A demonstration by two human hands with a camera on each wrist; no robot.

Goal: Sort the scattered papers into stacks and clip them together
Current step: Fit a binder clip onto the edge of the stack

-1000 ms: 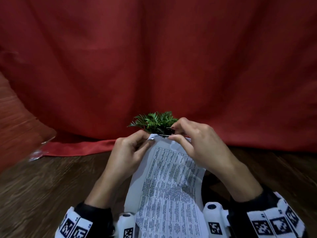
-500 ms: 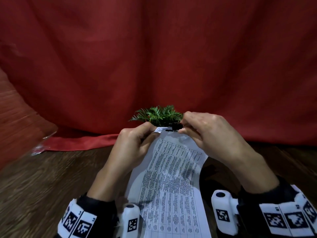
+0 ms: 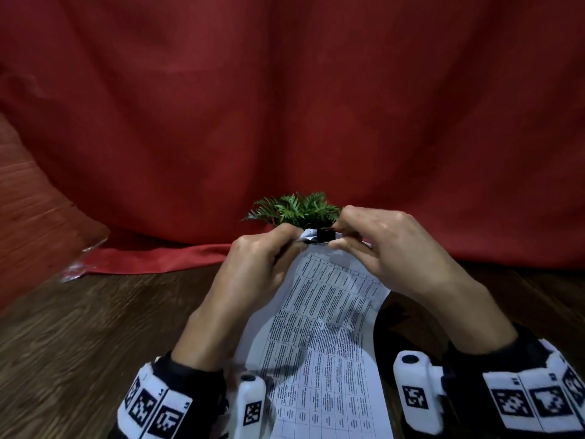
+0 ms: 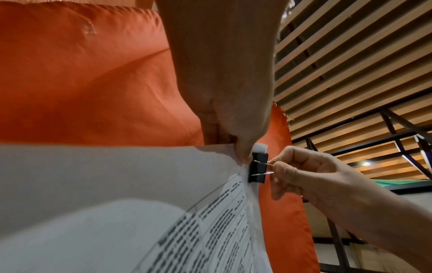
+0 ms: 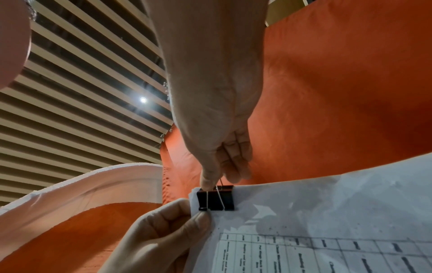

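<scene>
Black binder clip [image 5: 215,198] — seated over the top corner of a printed paper stack [image 3: 319,337], which is held up above the wooden table [image 3: 79,337]. Right hand [image 3: 389,248]: fingers pinched on the clip's wire handles. Left hand [image 3: 253,267]: fingers pinching the stack's corner just beside the clip. Status — this stack looks gathered and all but clipped; handles not yet folded, stack not yet set down. Other papers: none in view, so remaining work cannot be told.
</scene>
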